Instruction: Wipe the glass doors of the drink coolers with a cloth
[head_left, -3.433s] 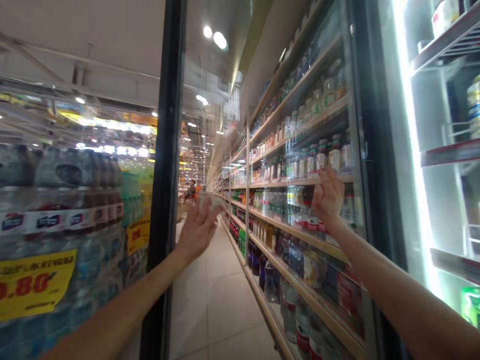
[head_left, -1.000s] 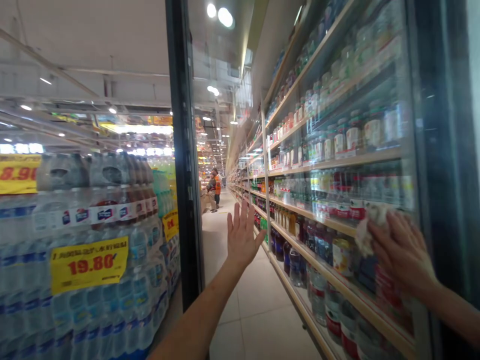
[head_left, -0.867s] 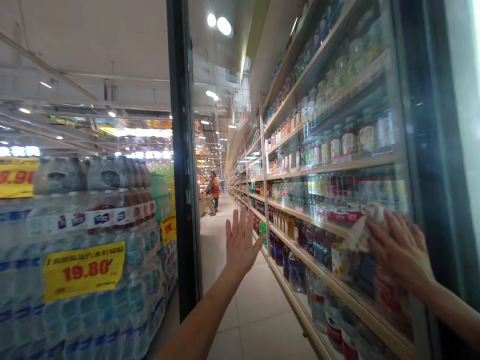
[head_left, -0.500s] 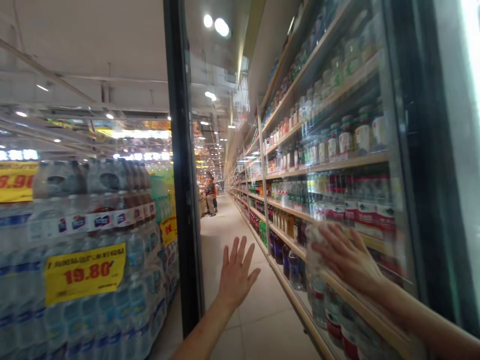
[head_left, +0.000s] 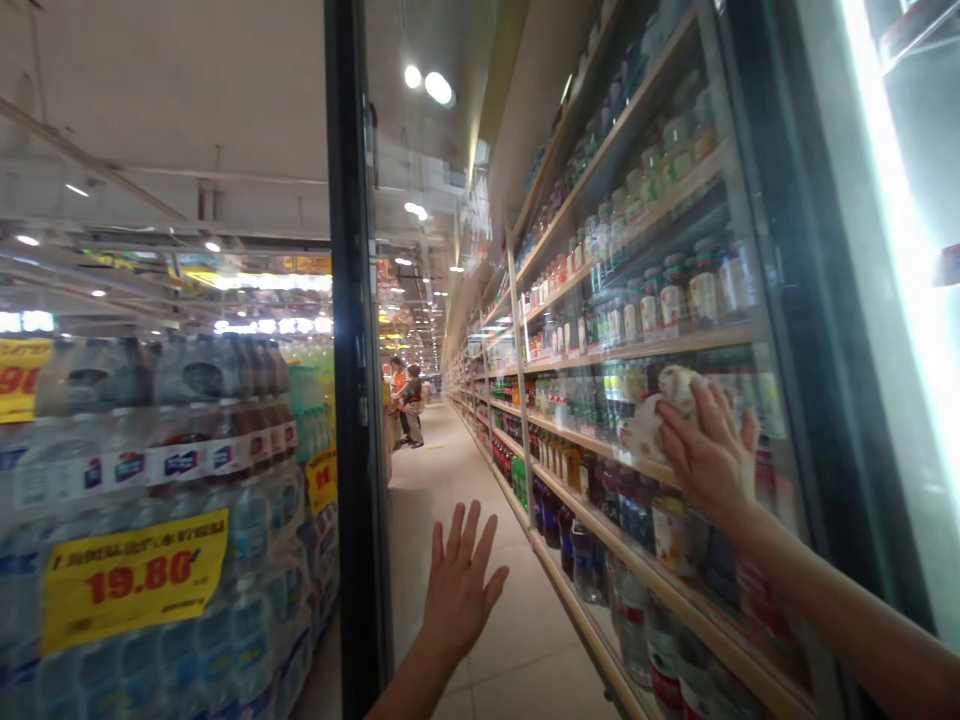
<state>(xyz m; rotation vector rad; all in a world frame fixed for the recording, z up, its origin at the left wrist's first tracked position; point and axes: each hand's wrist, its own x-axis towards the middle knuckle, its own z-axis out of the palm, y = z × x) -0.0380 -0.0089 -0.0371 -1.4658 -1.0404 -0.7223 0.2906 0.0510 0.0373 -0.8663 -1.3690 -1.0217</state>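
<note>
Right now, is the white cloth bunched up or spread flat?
Bunched up: the white cloth has crumpled, bulging folds under the right hand.

cloth — off-white, possibly dark-flecked, blurred | door frame — black | price sign: yellow and red | shelf edges: tan

The left grip is a bare human hand, with four slender fingers, rounded at the tips, and a shorter thumb on the inner side. Just below it come a narrow wrist and a short stretch of bare left forearm, cut off by the lower edge of the view. The right grip is bare too, with slim fingers and a smooth back. Behind it, a slim wrist widens evenly into a long, bare right forearm. Nails and finer creases are too blurred to tell.
</note>
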